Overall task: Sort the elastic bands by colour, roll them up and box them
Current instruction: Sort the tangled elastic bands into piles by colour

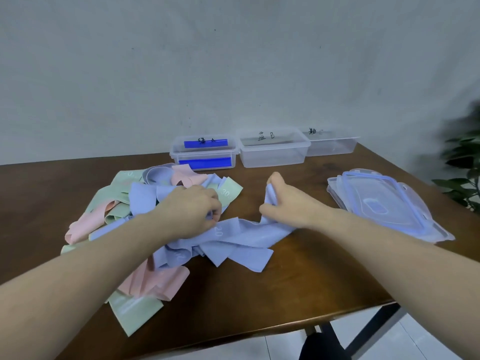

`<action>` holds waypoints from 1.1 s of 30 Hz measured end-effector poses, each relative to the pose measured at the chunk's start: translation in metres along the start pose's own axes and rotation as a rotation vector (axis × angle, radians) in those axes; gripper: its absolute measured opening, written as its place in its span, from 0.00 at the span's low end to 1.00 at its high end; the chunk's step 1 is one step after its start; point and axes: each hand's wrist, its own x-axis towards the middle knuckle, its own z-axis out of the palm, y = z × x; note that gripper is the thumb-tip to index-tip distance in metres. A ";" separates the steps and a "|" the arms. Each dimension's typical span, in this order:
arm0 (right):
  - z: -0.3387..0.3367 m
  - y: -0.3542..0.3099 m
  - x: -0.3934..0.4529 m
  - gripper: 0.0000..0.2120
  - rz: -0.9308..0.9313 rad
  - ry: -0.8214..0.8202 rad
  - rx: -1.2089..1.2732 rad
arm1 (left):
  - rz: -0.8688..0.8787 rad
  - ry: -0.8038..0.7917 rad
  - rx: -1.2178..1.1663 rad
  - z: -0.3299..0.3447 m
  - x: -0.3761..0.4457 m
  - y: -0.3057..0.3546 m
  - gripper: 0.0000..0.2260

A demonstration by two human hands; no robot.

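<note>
At mid-frame on the counter [298,276], my left hand [192,209] and right hand [288,203] each had a pinching grip on one blue band [241,232] beside the heap [135,203].

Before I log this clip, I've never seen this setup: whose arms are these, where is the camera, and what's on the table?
No machine here: a person's bare arms, filmed by a head-worn camera looking down. The left hand and right hand both grip one blue band stretched between them. On the brown table lies a mixed heap of bands in green, pink and blue. At the back stand three clear boxes, each hand-labelled. Loose lids are stacked on the right.
</note>
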 end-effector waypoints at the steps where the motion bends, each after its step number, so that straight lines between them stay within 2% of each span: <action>1: 0.000 -0.001 -0.001 0.19 0.002 -0.027 -0.019 | -0.017 0.020 -0.011 0.000 0.000 0.001 0.04; 4: -0.003 -0.005 -0.006 0.32 0.009 -0.170 -0.095 | -0.096 0.112 -0.092 0.001 -0.001 0.004 0.03; 6: -0.006 -0.002 -0.010 0.34 -0.001 -0.238 -0.206 | -0.166 0.143 -0.197 0.003 0.001 0.002 0.04; 9: -0.008 0.011 -0.015 0.27 -0.030 -0.257 -0.303 | -0.266 0.250 -0.387 -0.006 0.003 0.003 0.04; 11: -0.012 0.018 -0.017 0.22 -0.040 -0.195 -0.295 | -0.269 0.366 -0.385 -0.017 0.006 0.008 0.03; 13: -0.016 0.021 -0.021 0.19 -0.019 -0.127 -0.271 | -0.286 0.417 -0.409 -0.032 0.008 0.016 0.02; 16: -0.016 0.023 -0.027 0.08 0.042 0.024 -0.127 | -0.302 0.393 -0.544 -0.045 0.013 0.026 0.02; 17: -0.013 0.028 -0.026 0.09 0.014 0.088 -0.087 | -0.311 0.381 -0.591 -0.048 0.015 0.030 0.02; 18: -0.013 0.030 -0.025 0.12 0.069 0.114 0.058 | -0.328 0.370 -0.634 -0.051 0.018 0.035 0.02; 20: -0.016 0.031 -0.023 0.16 0.071 0.080 0.229 | -0.419 0.334 -0.743 -0.056 0.025 0.046 0.02; 24: -0.022 0.030 -0.023 0.15 0.059 0.169 0.315 | -0.605 0.309 -1.072 -0.067 0.042 0.056 0.05; 26: -0.026 0.029 -0.024 0.14 0.083 0.171 0.337 | -0.626 0.362 -1.190 -0.072 0.048 0.059 0.04; 30: -0.033 0.033 -0.024 0.11 0.107 0.143 0.418 | -0.613 0.386 -1.378 -0.085 0.062 0.064 0.12; 33: -0.038 0.040 -0.019 0.10 0.154 0.106 0.416 | -0.607 0.305 -1.541 -0.094 0.077 0.070 0.06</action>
